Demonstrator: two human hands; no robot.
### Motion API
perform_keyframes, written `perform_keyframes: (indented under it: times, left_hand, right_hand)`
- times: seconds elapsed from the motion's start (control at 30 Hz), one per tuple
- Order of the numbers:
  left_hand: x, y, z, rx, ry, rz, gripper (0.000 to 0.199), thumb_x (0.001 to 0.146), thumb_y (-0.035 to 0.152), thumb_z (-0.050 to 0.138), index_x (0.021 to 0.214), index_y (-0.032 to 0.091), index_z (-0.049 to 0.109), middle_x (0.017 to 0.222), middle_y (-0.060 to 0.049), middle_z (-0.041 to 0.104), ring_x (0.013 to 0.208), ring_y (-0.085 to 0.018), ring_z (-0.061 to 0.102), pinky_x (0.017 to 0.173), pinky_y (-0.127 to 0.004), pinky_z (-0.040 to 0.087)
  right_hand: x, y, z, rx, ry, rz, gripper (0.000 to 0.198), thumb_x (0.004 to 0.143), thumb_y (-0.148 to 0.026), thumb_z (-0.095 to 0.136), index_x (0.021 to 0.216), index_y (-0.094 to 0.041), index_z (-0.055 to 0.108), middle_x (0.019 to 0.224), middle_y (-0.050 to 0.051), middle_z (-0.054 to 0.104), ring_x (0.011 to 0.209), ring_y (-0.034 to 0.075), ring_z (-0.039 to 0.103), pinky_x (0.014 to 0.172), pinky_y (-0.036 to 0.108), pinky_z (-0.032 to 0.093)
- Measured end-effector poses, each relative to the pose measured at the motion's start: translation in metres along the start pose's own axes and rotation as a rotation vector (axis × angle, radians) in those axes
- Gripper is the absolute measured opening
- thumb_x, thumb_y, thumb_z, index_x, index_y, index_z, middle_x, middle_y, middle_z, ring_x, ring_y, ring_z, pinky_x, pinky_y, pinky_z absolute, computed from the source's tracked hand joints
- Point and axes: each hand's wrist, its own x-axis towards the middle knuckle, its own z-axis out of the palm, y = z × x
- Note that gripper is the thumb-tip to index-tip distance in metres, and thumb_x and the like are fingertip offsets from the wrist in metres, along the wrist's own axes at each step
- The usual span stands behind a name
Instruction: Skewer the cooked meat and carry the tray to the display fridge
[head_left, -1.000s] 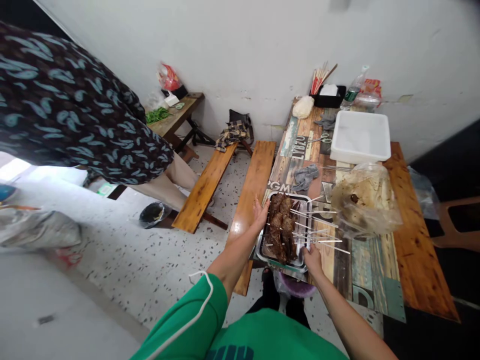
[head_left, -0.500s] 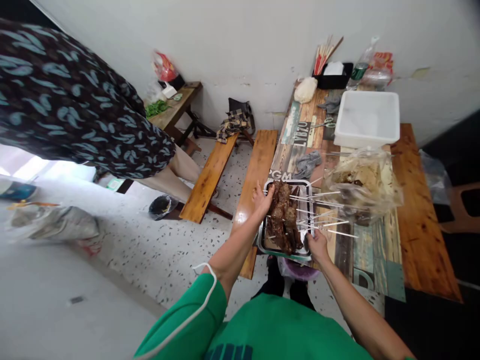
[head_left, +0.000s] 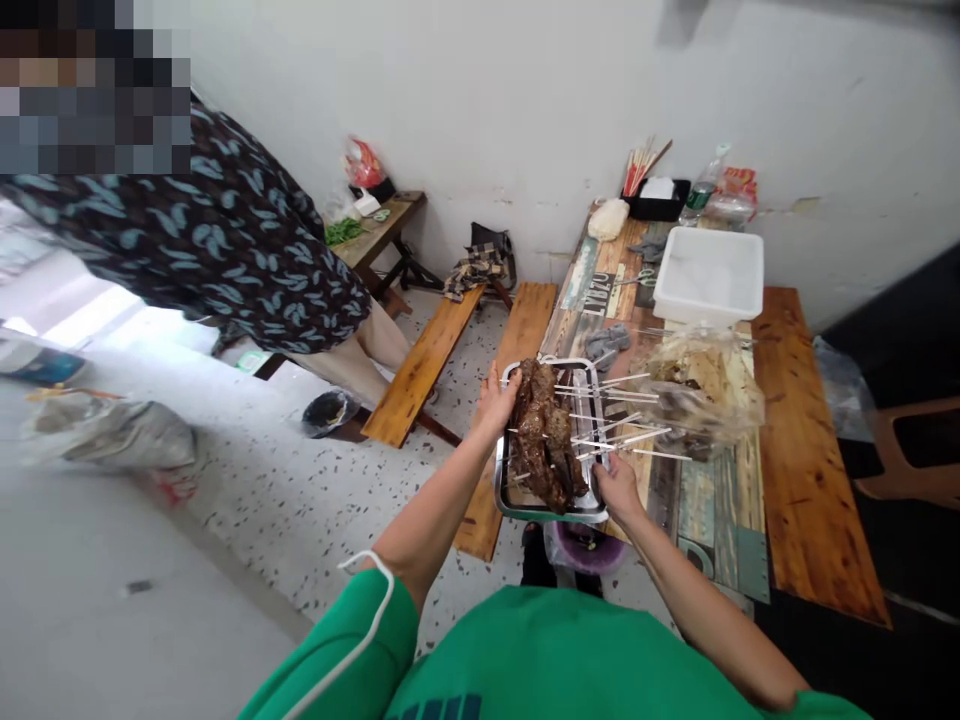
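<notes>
Both my hands grip a rectangular metal tray (head_left: 504, 497) at its sides, above the table's near left edge. My left hand (head_left: 495, 402) is closed on the tray's left rim, its thumb against the meat. With fingers wrapped round the right rim, my right hand (head_left: 619, 486) holds the other side. Several skewers of dark, sauced meat (head_left: 541, 430) lie heaped on the tray, their pale sticks poking out to the right over the rim. Just right of them sits a clear plastic bag (head_left: 701, 385) with brownish contents that I cannot make out.
On the patterned wooden table (head_left: 712, 510) stand a white plastic tub (head_left: 709, 275) and a black box (head_left: 660, 203) near skewer sticks. Grey cloth (head_left: 607, 343) lies behind the tray. Wooden benches (head_left: 814, 450) flank the table. A person (head_left: 247, 240) stands at left by a bin (head_left: 328, 412).
The tray of skewers has moved left relative to the table and the plastic bag, with both my hands still on it. My view has tilted up, and more of the other person shows.
</notes>
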Motion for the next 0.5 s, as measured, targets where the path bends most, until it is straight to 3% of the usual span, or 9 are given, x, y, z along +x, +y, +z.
perform_keyframes:
  times: [0.3,0.5]
  left_hand:
    - [-0.031,0.023,-0.052,-0.239,0.203,-0.015,0.085,0.070,0.066,0.069,0.144,0.036,0.041,0.151,-0.004,0.042,0.145,-0.036,0.021,0.118,-0.047,0.006]
    - [-0.047,0.020,-0.110,-0.359,0.362,-0.052,0.082,0.069,0.061,0.072,0.141,0.032,0.046,0.145,-0.008,0.049,0.146,-0.038,0.018,0.118,-0.051,0.003]
  right_hand:
    - [0.012,-0.055,-0.006,-0.061,-0.213,-0.148,0.027,0.062,-0.036,0.049,0.076,-0.017,0.063,0.068,0.005,0.068,0.064,0.020,0.058,0.065,0.031,0.044]
    - [0.015,-0.087,0.026,-0.106,-0.397,-0.245,0.032,0.060,-0.040,0.048,0.075,-0.017,0.063,0.067,0.007,0.069,0.062,0.023,0.060,0.063,0.033,0.046]
